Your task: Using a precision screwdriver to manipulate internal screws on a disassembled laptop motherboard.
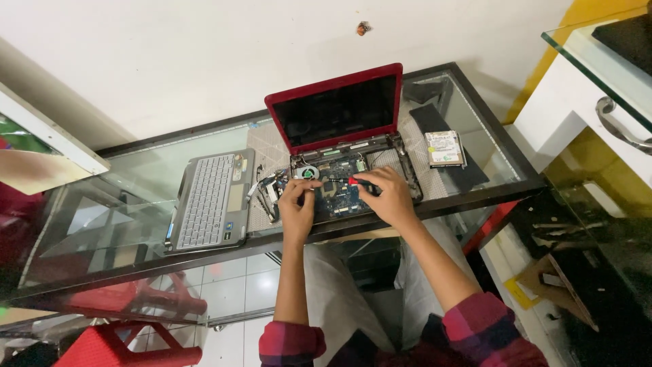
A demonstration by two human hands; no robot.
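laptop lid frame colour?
Red, around the dark screen of the laptop lid; head view.

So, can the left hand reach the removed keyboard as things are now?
Probably yes. The keyboard lies just beside the left hand on the glass table, with nothing between them.

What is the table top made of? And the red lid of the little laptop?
The table top looks like clear glass: the floor tiles and red stool show through it, inside a dark frame. The laptop lid seems glossy red plastic, with a smooth, shiny rim, though painted metal can't be ruled out.
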